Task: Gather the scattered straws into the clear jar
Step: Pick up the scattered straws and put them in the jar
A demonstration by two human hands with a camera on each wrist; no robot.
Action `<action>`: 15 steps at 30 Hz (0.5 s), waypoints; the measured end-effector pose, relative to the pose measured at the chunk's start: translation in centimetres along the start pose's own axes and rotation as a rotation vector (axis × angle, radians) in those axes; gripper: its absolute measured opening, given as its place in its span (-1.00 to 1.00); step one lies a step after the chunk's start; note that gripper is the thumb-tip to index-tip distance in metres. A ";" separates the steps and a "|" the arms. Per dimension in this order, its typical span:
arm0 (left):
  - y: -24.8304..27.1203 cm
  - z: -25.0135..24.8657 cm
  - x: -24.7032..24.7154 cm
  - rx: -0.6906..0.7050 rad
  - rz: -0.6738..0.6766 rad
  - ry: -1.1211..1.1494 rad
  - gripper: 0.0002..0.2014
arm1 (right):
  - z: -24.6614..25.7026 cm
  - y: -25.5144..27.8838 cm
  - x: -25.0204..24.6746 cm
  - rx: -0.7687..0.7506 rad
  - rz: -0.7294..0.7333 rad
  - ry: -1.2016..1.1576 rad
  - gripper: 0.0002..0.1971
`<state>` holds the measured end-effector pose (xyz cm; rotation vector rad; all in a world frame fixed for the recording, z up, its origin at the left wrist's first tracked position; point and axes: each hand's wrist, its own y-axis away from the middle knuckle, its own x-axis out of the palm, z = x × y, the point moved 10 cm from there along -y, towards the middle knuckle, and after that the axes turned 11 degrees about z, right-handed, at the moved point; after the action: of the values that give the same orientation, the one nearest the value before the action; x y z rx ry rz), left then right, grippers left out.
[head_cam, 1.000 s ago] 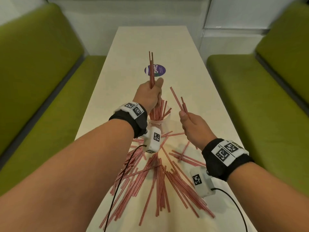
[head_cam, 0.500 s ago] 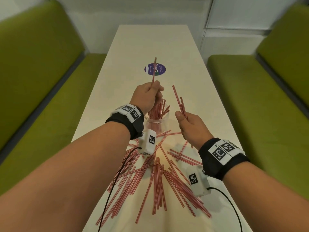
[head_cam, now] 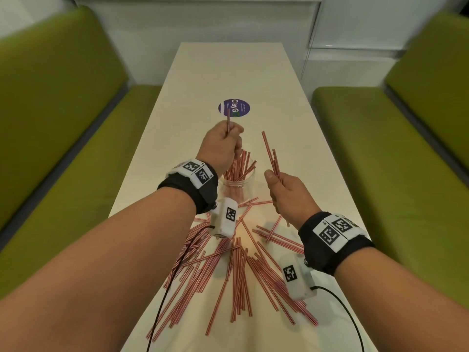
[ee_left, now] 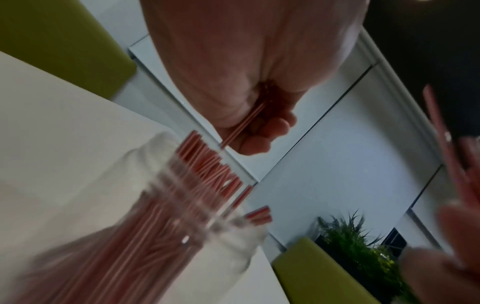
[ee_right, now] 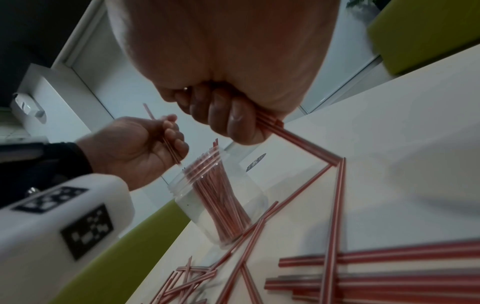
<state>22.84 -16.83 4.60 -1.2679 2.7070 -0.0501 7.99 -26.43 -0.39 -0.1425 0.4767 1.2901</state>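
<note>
A clear jar (head_cam: 237,185) (ee_right: 221,197) (ee_left: 182,205) stands mid-table with several red-and-white striped straws upright in it. My left hand (head_cam: 223,146) (ee_right: 145,144) hovers just above the jar's mouth and pinches one straw (head_cam: 228,121) (ee_left: 244,123), whose lower end points down at the jar. My right hand (head_cam: 289,194) is to the right of the jar and grips a few straws (head_cam: 271,153) (ee_right: 298,139) that stick up and lean left. Many loose straws (head_cam: 236,265) lie fanned out on the table in front of the jar, under both wrists.
The long white table (head_cam: 233,72) runs away from me, with a round purple sticker (head_cam: 234,107) beyond the jar. Green benches (head_cam: 63,110) (head_cam: 406,123) flank it on both sides. Wrist camera cables (head_cam: 172,275) trail over the straw pile.
My left hand has come down toward the jar, and the straw it holds now sticks out far less above the fingers. The right hand has stayed almost still with its straws.
</note>
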 end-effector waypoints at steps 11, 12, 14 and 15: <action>3.7 -4.0 -2.5 0.114 -0.144 -0.017 -0.83 | 1.7 1.2 -0.2 -0.013 0.023 -0.372 -0.62; 5.3 -3.5 -1.9 0.085 -0.122 0.078 -0.77 | 2.7 1.2 -0.4 -0.041 0.032 -0.426 -0.63; 8.6 -0.2 0.8 -0.150 -0.037 0.243 -0.66 | 4.7 1.1 -0.6 -0.105 0.055 -0.513 -0.61; 10.1 2.1 2.3 -0.313 0.008 0.312 -0.61 | 5.7 1.0 -0.5 -0.134 0.069 -0.547 -0.60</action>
<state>14.00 -11.99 1.33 -1.4367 3.0804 0.2016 8.46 -24.52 5.08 0.1166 -0.0736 1.3634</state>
